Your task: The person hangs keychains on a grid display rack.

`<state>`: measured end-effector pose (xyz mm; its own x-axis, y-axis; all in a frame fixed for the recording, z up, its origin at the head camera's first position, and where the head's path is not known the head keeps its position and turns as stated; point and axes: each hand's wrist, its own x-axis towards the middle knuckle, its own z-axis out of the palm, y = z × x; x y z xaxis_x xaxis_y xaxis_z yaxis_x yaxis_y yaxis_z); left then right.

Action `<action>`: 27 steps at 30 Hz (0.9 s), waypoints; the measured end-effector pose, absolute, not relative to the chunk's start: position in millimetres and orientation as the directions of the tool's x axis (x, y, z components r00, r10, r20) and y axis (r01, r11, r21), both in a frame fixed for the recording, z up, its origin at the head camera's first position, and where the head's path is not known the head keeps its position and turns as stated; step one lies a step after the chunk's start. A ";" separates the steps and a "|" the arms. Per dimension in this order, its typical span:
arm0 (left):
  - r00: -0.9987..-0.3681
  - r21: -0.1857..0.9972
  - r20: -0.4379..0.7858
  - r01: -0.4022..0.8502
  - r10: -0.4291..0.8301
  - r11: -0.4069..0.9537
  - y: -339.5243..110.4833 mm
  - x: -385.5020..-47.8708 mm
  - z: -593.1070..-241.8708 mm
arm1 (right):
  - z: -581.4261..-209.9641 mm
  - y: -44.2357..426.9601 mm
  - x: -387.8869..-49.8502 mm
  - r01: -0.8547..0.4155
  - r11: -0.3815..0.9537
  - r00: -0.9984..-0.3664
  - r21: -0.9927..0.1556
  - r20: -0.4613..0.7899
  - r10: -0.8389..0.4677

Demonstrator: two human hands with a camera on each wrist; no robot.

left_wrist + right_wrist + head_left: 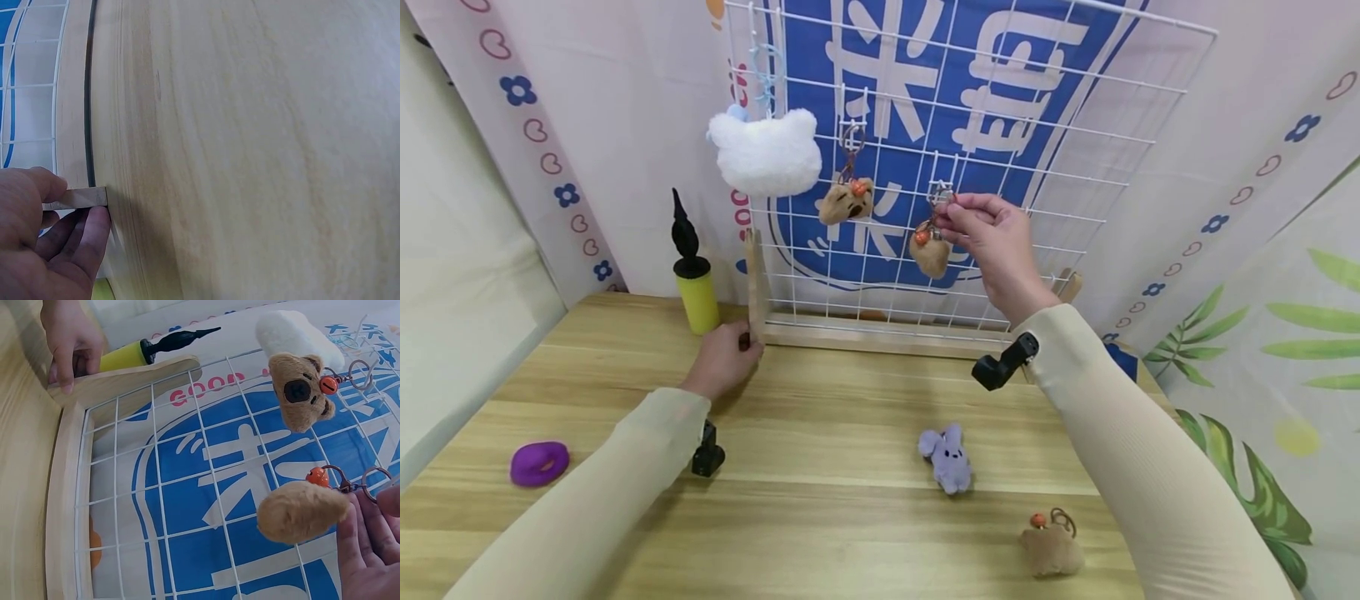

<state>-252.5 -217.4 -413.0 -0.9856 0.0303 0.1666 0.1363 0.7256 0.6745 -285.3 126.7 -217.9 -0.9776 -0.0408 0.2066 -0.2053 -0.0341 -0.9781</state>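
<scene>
Nearest, at the front right of the striped pale-wood tabletop: a flattish tan plush keychain with an orange bell and a brown ring. Just behind, a small lavender plush rabbit with dark eyes; well off to the left, a smooth purple ring-shaped object.

Farther back, low at the left, the cream-sleeved left hand, grip clamped on a flat pale-wood end piece, thumb on one face, fingers on the other. Running rightward from there, a long pale-wood base rail. Just beyond the left hand, standing upright, a yellow cylindrical pump with a black nozzle.

Raised higher, the cream-sleeved right hand, grip together in a pinch on the metal fittings of a rounded tan plush keychain with an orange bell; in front of a white wire grid, top ring right at a white hook. Impossible to tell whether hooked on or loose.

Hanging to the left, a brown plush bear-head keychain, then a fluffy white plush on a pale-blue cord. Behind everything, a blue panel with white characters on pale patterned cloth.
</scene>
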 end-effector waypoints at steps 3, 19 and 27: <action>-0.985 0.672 0.166 0.138 0.034 0.728 -217.7 -253.0 -414.2 | -219.5 128.4 -284.4 -0.199 -0.034 -0.978 -0.979 0.201 -0.050; -0.983 0.667 0.181 0.149 0.035 0.730 -218.2 -253.9 -415.5 | -238.0 146.4 -268.3 -0.162 -0.008 -0.979 -0.987 0.162 -0.124; -0.981 0.666 0.190 0.154 0.033 0.730 -218.1 -252.2 -414.1 | -268.8 160.9 -253.3 -0.175 0.148 -0.961 -0.973 0.137 -0.241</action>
